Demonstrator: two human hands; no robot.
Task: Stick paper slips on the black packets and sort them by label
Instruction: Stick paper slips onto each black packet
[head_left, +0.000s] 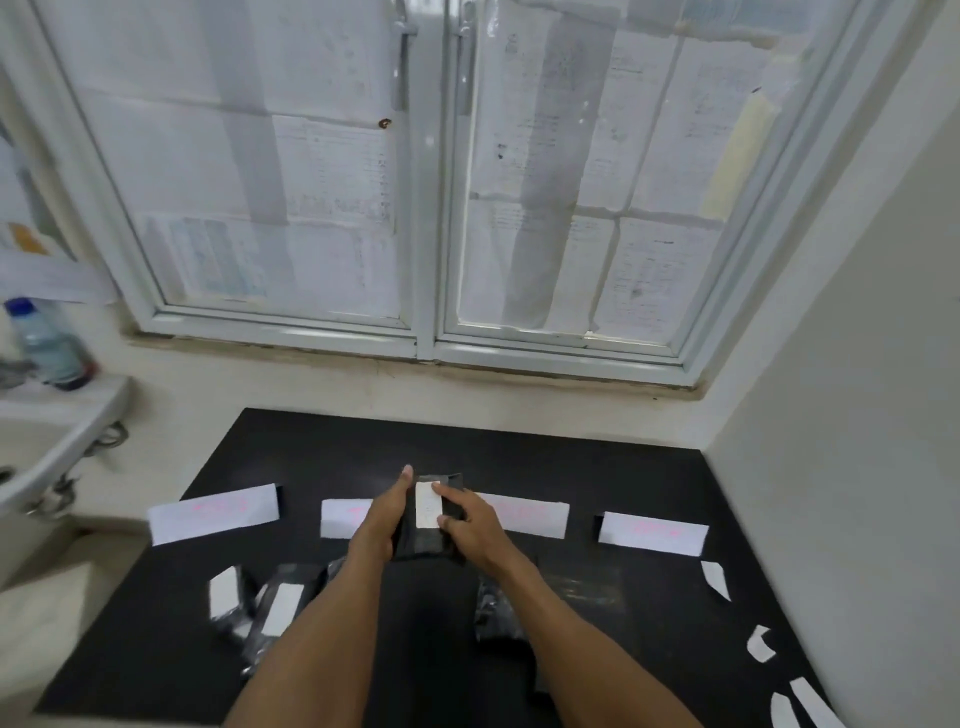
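Observation:
A black packet (427, 543) is held above the middle of the black table (332, 452). My left hand (378, 519) grips its left edge. My right hand (470, 519) holds its right side, with a finger pressing a white paper slip (428, 505) on its top face. Several white label cards with pink writing lie in a row behind: far left (213, 513), middle left (343, 517), middle right (530, 515), right (652, 532). Two black packets with slips (228, 597) (280, 608) lie at the near left. Another black packet (498, 616) lies under my right forearm.
Loose white paper slips (716, 579) (759, 643) (802, 706) lie along the table's right edge. A wall (857, 415) closes the right side. A white sink (57, 441) with a water bottle (47, 343) stands at the left. A paper-covered window (431, 182) is behind.

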